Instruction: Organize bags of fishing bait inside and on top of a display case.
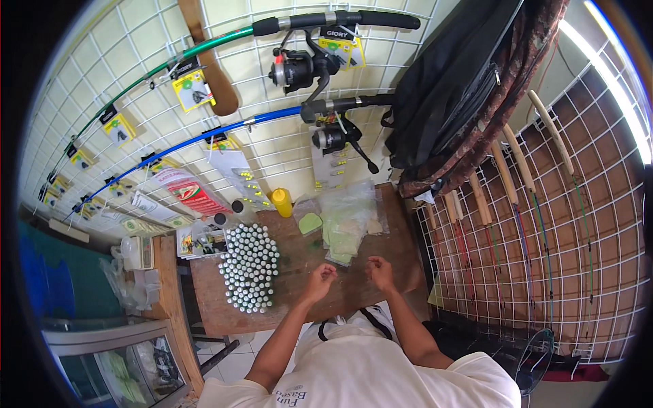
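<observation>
My left hand (321,281) is over the front part of the wooden table (301,255), its fingers loosely bent and nothing visible in them. It is close to the lower edge of a pile of clear plastic bags (344,229) with flat pale-green contents. To the right of that pile, my right hand (380,274) has its fingers half curled and apart, also with nothing visible in it. One bag with a brighter green piece (309,223) lies at the pile's left. Left of my hands stands a dense cluster of small white-capped bottles (250,270).
A yellow squeeze bottle (281,202) stands at the table's back edge. Beside the white-capped bottles is a compartment box (201,242). Fishing rods with reels (296,71) hang on the wall grid ahead; a black bag (449,92) hangs at upper right. A glass case (122,362) is at lower left.
</observation>
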Motion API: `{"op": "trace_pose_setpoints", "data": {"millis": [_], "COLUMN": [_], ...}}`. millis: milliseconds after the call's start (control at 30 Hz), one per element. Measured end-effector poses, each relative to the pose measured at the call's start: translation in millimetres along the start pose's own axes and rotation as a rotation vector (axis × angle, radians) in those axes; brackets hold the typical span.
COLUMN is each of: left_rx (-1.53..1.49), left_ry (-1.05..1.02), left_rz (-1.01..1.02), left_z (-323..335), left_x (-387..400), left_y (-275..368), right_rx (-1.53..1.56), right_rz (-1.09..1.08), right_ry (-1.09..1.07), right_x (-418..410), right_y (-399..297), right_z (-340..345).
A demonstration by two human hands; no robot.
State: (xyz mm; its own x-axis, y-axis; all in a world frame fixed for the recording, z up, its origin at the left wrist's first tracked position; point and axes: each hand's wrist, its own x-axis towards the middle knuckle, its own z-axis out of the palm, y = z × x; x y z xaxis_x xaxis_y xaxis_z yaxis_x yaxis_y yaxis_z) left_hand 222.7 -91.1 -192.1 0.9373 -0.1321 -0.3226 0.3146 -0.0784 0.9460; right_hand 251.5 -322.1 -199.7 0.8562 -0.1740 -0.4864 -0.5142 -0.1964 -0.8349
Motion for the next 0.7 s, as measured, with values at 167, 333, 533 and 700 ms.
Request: {"op": "trace_pose_setpoints", "data": {"millis": [167, 333, 533, 700], "left_rx": [-0.032, 0.016, 0.011, 0.080], "left_ry": [-0.031, -0.041, 0.063, 0.114], "left_rz": [0.026, -0.036, -0.102, -0.131], "left_z": [11, 20, 33, 49], "left_x": [24, 50, 83, 104], "left_y": [0, 1, -9, -9], "right_rx": [0.045, 0.320, 0.470, 0.551], "right_rz": [0.045, 0.301, 0.326, 0.392], "right_ry": [-0.011, -0.146, -0.178, -0.126], "right_x": [11, 33, 81, 130], "right_y": [5, -5, 2, 5], "right_z": [-5, -8, 0, 20]}}
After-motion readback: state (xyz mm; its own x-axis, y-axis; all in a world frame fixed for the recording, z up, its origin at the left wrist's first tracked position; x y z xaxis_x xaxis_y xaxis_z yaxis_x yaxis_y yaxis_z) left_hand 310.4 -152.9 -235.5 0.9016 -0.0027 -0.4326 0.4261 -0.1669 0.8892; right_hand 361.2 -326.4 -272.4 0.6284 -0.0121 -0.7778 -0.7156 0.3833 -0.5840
